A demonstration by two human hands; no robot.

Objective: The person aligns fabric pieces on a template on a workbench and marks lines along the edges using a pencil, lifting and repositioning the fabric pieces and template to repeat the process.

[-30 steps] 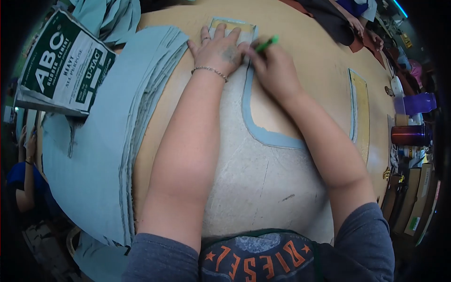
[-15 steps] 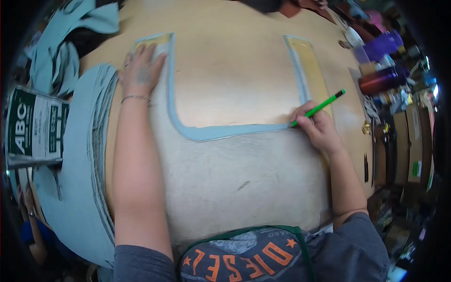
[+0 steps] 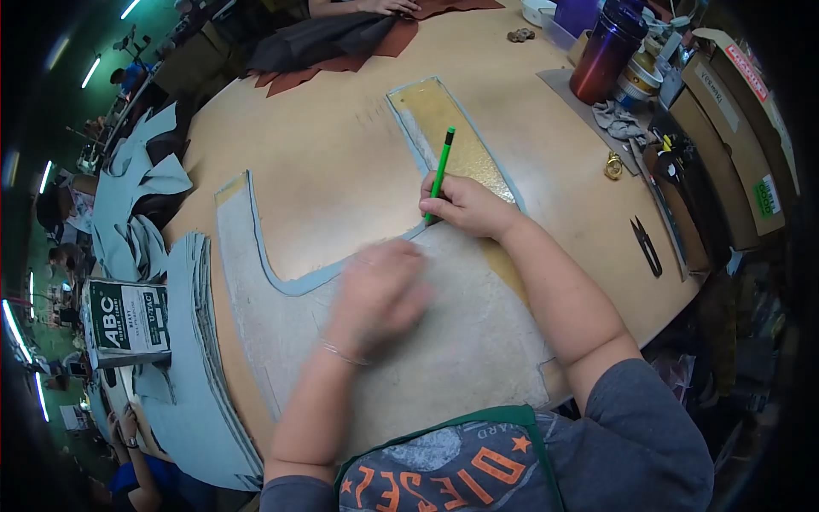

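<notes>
A grey U-shaped template [image 3: 444,341] with yellowish arm ends lies on the table over light blue material [image 3: 299,284], which shows as a border along its inner edge. My right hand [image 3: 461,205] grips a green pencil [image 3: 444,158], its lower end at the template's inner edge near the base of the right arm. Smeared by motion, my left hand [image 3: 384,294] is over the middle of the template; its fingers cannot be made out.
Stacked light blue sheets [image 3: 200,358] and a rubber cement can [image 3: 128,320] stand left. On the right are black snips [image 3: 647,247], a brass object [image 3: 612,166], a tumbler [image 3: 607,55] and cardboard boxes [image 3: 725,128]. Another person's hands [image 3: 388,7] touch dark material [image 3: 328,43].
My left hand has left the template's left arm and moved right towards its middle. My right hand still holds the pencil near the right inner corner. The view has turned.
</notes>
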